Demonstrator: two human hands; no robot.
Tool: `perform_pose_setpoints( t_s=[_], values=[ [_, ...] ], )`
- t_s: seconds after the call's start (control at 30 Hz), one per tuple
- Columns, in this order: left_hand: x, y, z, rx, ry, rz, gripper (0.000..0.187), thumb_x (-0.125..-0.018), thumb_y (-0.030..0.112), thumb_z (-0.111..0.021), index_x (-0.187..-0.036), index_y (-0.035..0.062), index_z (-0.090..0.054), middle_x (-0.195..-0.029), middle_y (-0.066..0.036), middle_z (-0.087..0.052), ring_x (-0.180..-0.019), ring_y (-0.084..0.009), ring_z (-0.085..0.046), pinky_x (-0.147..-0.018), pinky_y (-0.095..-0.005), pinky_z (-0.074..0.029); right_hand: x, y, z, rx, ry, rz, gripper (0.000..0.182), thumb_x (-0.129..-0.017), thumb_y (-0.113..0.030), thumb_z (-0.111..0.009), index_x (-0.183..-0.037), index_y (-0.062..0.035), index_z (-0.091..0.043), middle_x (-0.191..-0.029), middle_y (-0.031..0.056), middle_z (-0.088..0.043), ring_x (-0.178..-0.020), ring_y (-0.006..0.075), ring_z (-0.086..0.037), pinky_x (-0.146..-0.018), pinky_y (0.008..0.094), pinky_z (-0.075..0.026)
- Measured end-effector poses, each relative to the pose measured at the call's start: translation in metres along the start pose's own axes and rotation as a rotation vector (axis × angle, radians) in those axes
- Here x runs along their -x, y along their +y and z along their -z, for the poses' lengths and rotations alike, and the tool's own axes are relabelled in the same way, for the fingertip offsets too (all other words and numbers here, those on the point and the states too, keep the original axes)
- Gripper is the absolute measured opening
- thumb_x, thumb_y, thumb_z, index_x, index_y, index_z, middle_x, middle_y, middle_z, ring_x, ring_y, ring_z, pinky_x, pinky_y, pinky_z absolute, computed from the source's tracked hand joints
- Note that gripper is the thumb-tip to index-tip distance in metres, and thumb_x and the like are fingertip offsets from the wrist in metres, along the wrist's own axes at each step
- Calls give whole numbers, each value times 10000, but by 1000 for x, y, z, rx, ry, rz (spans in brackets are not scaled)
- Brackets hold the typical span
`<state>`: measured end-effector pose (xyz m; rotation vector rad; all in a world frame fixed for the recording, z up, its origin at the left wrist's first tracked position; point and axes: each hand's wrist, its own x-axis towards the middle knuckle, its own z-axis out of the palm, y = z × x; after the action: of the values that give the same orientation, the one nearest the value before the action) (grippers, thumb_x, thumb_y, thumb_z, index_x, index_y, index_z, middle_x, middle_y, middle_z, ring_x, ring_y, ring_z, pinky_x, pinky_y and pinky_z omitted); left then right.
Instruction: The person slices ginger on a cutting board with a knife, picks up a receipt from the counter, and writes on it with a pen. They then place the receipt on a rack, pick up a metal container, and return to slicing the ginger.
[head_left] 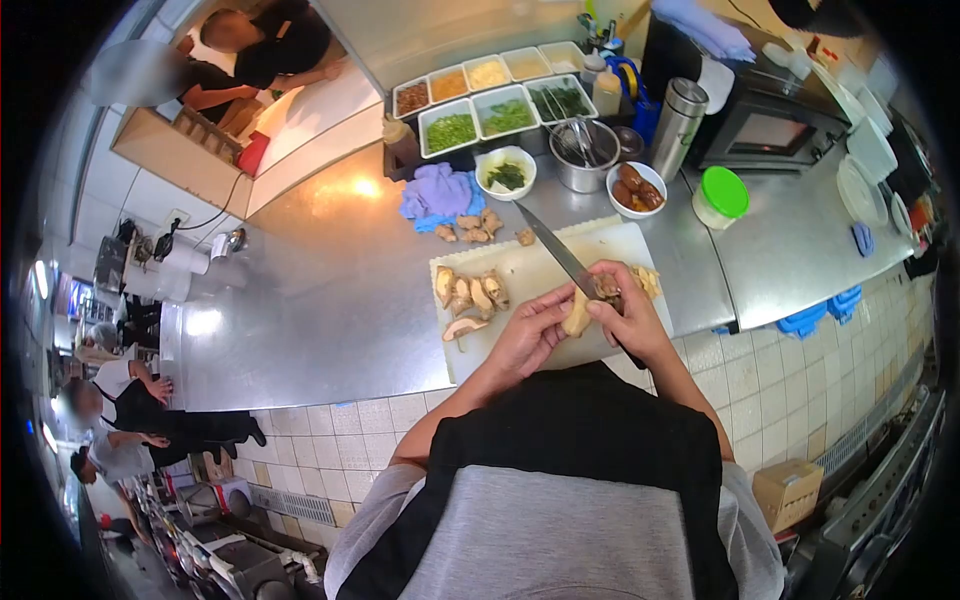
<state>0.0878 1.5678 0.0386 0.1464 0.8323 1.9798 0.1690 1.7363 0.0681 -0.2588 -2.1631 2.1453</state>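
Note:
Over the white cutting board, my left hand holds a piece of peeled ginger. My right hand is wrapped round a large knife, whose blade points up and left, away from me; its fingers also touch the ginger. Several cut ginger pieces lie on the board's left side, with a flat slice below them. Pale pieces sit at the right, partly behind my right hand. Unpeeled ginger lies beyond the board, near a purple cloth.
Behind the board stand a white bowl of greens, a metal pot, a bowl of brown food, a green-lidded tub and a steel flask. Trays of toppings line the back. Other people stand at the left.

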Motion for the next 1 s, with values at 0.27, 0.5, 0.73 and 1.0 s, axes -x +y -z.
perform_pose_setpoints(
  t_s=[0.27, 0.5, 0.73, 1.0],
  values=[
    [1, 4, 0, 27, -10, -32, 337, -957, 58, -466, -1270, -69, -471, -1179, -115, -582, -1016, -169, -601, -900, -304, -504, -1, -1, -3, 93, -72, 30, 589, -853, -222, -660, -1348, -104, -364, -862, 48, -546, -439, 61, -422, -378, 213, -335],
    [3, 0, -2, 23, 18, -8, 361, -954, 48, -469, -1295, -70, -456, -1212, -129, -569, -1031, -168, -600, -903, -294, -506, -4, 5, -3, 85, -9, 38, 499, -834, -283, -692, -1221, -106, -431, -818, 66, -529, -447, 96, -449, -380, 241, -363],
    [5, -6, 5, -40, -44, 87, 419, -955, 64, -482, -1353, -46, -415, -1249, -119, -553, -1050, -182, -598, -897, -309, -516, -12, 13, 1, -76, -20, -43, 339, -932, -266, -576, -1167, -75, -425, -773, 37, -482, -411, 73, -407, -351, 217, -314],
    [1, 5, 11, -62, 3, -22, 433, -955, 98, -483, -1363, -26, -408, -1199, -116, -584, -998, -212, -627, -808, -351, -555, -10, 10, 11, 27, -33, -64, 399, -962, -302, -509, -1297, -94, -449, -745, 17, -472, -392, 66, -393, -360, 210, -300]
  ],
)
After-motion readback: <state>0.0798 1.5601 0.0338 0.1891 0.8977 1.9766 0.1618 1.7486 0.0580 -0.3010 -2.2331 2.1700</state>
